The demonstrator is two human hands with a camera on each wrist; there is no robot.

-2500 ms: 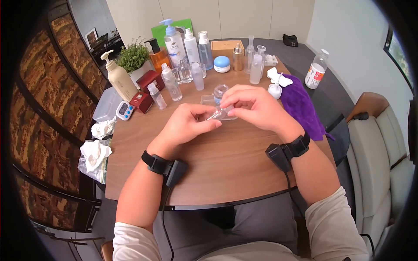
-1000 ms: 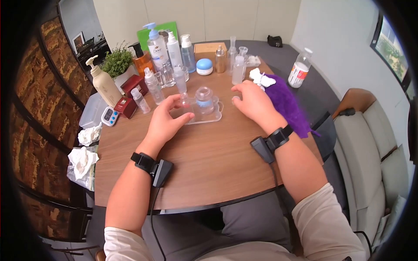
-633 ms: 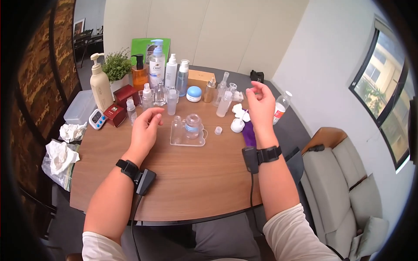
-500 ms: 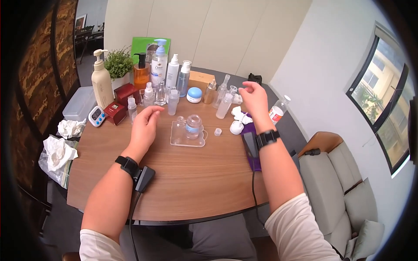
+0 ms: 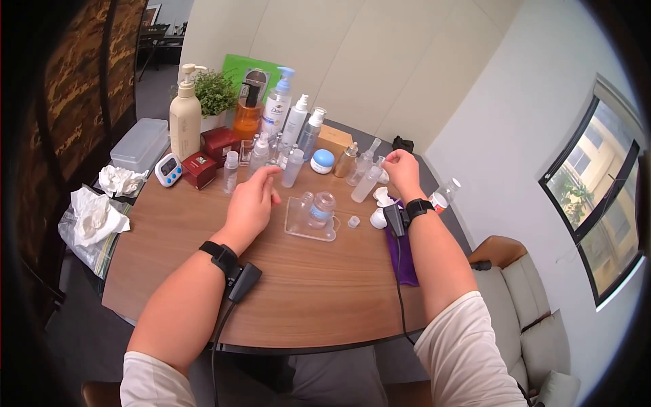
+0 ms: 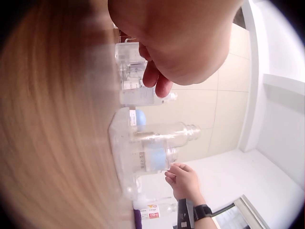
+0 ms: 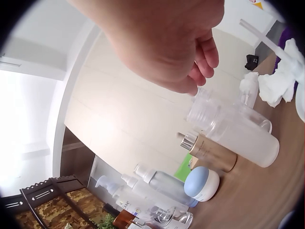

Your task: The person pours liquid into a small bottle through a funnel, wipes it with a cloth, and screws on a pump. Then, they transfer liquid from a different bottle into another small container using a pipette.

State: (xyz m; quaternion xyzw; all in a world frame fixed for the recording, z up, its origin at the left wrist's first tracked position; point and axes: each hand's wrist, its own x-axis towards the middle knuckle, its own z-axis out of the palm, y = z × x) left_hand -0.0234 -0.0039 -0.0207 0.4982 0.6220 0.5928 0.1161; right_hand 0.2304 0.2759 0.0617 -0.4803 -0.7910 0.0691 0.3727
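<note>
My left hand (image 5: 251,203) hovers at the left of the clear tray (image 5: 306,233), fingers loosely bent, holding nothing. On the tray stand a slender clear bottle (image 6: 162,136) and a wider clear bottle (image 5: 321,211) with a blue label. A small translucent cap (image 5: 353,222) lies on the table right of the tray. My right hand (image 5: 404,171) reaches to the back right, fingers curled, thumb and fingertips right at the top of a clear bottle (image 7: 205,107). I cannot tell if they pinch it. A frosted bottle (image 7: 250,143) stands beside it.
Pump bottles (image 5: 276,108), a blue-lidded jar (image 5: 322,161) and an amber dropper bottle (image 5: 346,161) line the back. Red boxes (image 5: 200,169) and a timer (image 5: 168,169) stand left. A purple cloth (image 5: 405,264) and white tissue (image 5: 383,197) lie right.
Both hands were together over the tray, holding a small clear bottle. They parted, leaving it on the tray and the cap beside. My right hand moved to the back-right bottles.
</note>
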